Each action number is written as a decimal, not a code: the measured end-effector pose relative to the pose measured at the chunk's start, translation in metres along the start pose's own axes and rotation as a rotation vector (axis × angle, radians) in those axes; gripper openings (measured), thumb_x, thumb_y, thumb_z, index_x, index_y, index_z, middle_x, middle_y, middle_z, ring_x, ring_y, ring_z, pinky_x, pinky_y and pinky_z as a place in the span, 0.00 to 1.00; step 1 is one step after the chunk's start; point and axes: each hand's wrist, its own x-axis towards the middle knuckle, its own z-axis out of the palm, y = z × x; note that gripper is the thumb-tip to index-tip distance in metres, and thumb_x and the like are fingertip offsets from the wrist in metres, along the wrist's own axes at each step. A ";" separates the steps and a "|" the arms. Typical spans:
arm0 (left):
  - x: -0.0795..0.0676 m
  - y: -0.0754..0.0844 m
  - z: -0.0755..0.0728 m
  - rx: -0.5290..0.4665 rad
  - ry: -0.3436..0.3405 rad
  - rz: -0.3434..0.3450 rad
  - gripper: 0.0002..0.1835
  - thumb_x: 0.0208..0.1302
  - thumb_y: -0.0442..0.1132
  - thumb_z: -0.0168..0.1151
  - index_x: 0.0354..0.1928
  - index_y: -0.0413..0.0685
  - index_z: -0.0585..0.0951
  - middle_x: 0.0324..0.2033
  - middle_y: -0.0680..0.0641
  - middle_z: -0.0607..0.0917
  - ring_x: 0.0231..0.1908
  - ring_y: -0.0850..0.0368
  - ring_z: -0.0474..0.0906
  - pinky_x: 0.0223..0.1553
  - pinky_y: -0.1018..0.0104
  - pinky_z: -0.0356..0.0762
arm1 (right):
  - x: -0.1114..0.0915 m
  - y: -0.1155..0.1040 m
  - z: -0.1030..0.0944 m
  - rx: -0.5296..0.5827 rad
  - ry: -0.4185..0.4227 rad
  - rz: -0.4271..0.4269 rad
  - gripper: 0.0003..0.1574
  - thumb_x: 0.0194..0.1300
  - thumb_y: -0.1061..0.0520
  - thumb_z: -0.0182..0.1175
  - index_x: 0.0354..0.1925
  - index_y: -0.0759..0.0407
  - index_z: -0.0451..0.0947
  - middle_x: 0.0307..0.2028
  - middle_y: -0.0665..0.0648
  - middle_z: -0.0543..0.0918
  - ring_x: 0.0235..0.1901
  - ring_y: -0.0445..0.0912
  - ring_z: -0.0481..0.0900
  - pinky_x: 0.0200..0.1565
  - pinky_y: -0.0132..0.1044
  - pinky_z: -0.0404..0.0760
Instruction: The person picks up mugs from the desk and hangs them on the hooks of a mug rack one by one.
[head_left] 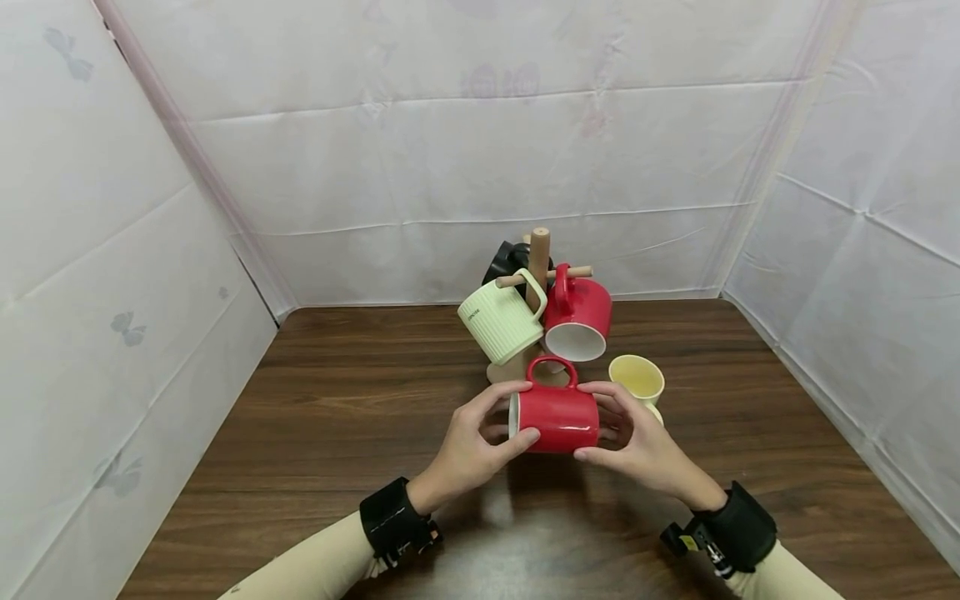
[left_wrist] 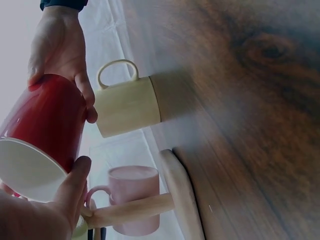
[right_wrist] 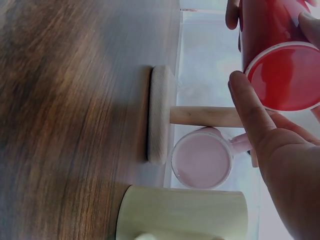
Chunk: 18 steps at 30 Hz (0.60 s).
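Note:
Both hands hold a red mug point(head_left: 558, 419) on its side above the table, its handle pointing away. My left hand point(head_left: 476, 437) grips the rim end, where the white inside shows, thumb in front and fingers behind. At the base end my right hand point(head_left: 645, 442) grips with thumb and fingers. The mug's red base point(right_wrist: 285, 77) faces the right wrist camera. Just beyond stands a wooden mug rack point(head_left: 539, 258). On it hang a pale green ribbed mug point(head_left: 501, 321), another red mug point(head_left: 588, 308) and a black mug point(head_left: 504, 262), partly hidden.
A yellow mug point(head_left: 636, 379) stands upright on the dark wooden table point(head_left: 360, 367), close behind my right hand. In the wrist views a pale pink mug point(left_wrist: 134, 187) is beside the rack's post. White sheeting point(head_left: 450, 167) encloses the back and sides.

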 end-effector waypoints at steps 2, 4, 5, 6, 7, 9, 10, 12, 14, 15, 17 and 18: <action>-0.001 0.000 -0.001 -0.004 0.004 -0.014 0.28 0.61 0.32 0.68 0.63 0.41 0.72 0.52 0.42 0.79 0.50 0.44 0.80 0.41 0.56 0.84 | 0.001 0.001 0.001 -0.003 -0.006 0.008 0.49 0.49 0.65 0.76 0.66 0.55 0.64 0.58 0.58 0.75 0.52 0.51 0.81 0.48 0.41 0.83; -0.001 -0.002 -0.001 -0.011 0.008 -0.026 0.28 0.61 0.32 0.68 0.63 0.42 0.72 0.52 0.41 0.79 0.50 0.43 0.80 0.41 0.56 0.84 | 0.003 0.001 0.001 -0.007 -0.009 0.021 0.49 0.49 0.64 0.76 0.66 0.53 0.64 0.58 0.57 0.75 0.53 0.51 0.81 0.48 0.42 0.83; -0.001 -0.002 -0.002 -0.013 0.010 -0.030 0.27 0.62 0.32 0.67 0.63 0.42 0.72 0.52 0.41 0.79 0.50 0.43 0.80 0.41 0.56 0.84 | 0.004 0.001 0.001 -0.009 -0.011 0.025 0.49 0.50 0.63 0.76 0.66 0.53 0.64 0.58 0.57 0.75 0.52 0.51 0.81 0.48 0.42 0.83; -0.001 -0.003 -0.002 -0.020 0.012 -0.036 0.27 0.62 0.32 0.67 0.63 0.42 0.72 0.52 0.40 0.79 0.50 0.42 0.80 0.41 0.56 0.84 | 0.005 0.001 0.002 -0.011 -0.012 0.029 0.49 0.50 0.63 0.76 0.66 0.52 0.64 0.58 0.57 0.75 0.52 0.51 0.81 0.48 0.42 0.83; -0.001 -0.003 -0.002 -0.024 0.012 -0.042 0.27 0.62 0.32 0.67 0.63 0.42 0.72 0.52 0.40 0.79 0.50 0.42 0.80 0.41 0.55 0.84 | 0.006 0.002 0.002 -0.016 -0.014 0.030 0.48 0.50 0.62 0.76 0.66 0.52 0.64 0.58 0.57 0.75 0.52 0.51 0.81 0.48 0.42 0.83; -0.001 -0.005 -0.003 -0.024 0.012 -0.055 0.27 0.62 0.32 0.67 0.63 0.43 0.72 0.52 0.40 0.79 0.51 0.42 0.79 0.42 0.55 0.84 | 0.007 0.003 0.002 -0.021 -0.013 0.036 0.48 0.50 0.61 0.76 0.66 0.51 0.64 0.58 0.56 0.76 0.53 0.51 0.81 0.48 0.42 0.83; -0.001 -0.006 -0.003 -0.023 0.011 -0.062 0.27 0.63 0.32 0.67 0.63 0.43 0.72 0.53 0.40 0.78 0.51 0.42 0.79 0.42 0.55 0.83 | 0.007 0.005 0.002 -0.023 -0.014 0.036 0.48 0.50 0.60 0.76 0.66 0.51 0.64 0.58 0.57 0.76 0.53 0.50 0.80 0.48 0.41 0.83; -0.001 -0.009 -0.004 -0.021 0.009 -0.072 0.27 0.63 0.32 0.66 0.64 0.43 0.71 0.54 0.40 0.78 0.52 0.41 0.79 0.42 0.54 0.83 | 0.008 0.006 0.003 -0.028 -0.013 0.033 0.48 0.50 0.60 0.76 0.65 0.52 0.64 0.58 0.57 0.75 0.54 0.50 0.80 0.48 0.41 0.83; -0.002 -0.016 -0.004 -0.015 0.006 -0.085 0.28 0.63 0.33 0.67 0.64 0.46 0.71 0.54 0.41 0.78 0.52 0.42 0.79 0.43 0.53 0.83 | 0.009 0.007 0.003 -0.031 -0.010 0.037 0.48 0.50 0.60 0.76 0.65 0.51 0.64 0.58 0.57 0.75 0.54 0.49 0.80 0.48 0.41 0.83; -0.003 -0.020 -0.004 -0.010 0.003 -0.089 0.28 0.63 0.34 0.67 0.65 0.47 0.71 0.55 0.42 0.78 0.52 0.43 0.78 0.44 0.53 0.83 | 0.010 0.007 0.003 -0.034 -0.010 0.036 0.48 0.50 0.61 0.76 0.65 0.52 0.64 0.58 0.57 0.75 0.54 0.49 0.80 0.48 0.40 0.83; -0.003 -0.029 -0.005 -0.003 -0.003 -0.106 0.29 0.63 0.35 0.67 0.65 0.51 0.71 0.55 0.44 0.77 0.53 0.45 0.78 0.44 0.55 0.83 | 0.011 0.006 0.004 -0.044 -0.009 0.031 0.49 0.49 0.62 0.76 0.65 0.53 0.63 0.58 0.58 0.75 0.54 0.49 0.80 0.48 0.40 0.83; -0.003 -0.034 -0.005 -0.005 -0.007 -0.113 0.29 0.62 0.36 0.67 0.65 0.54 0.71 0.56 0.45 0.77 0.53 0.47 0.78 0.45 0.56 0.83 | 0.012 0.004 0.005 -0.049 -0.008 0.028 0.49 0.49 0.63 0.76 0.66 0.54 0.63 0.58 0.58 0.75 0.53 0.49 0.80 0.48 0.40 0.83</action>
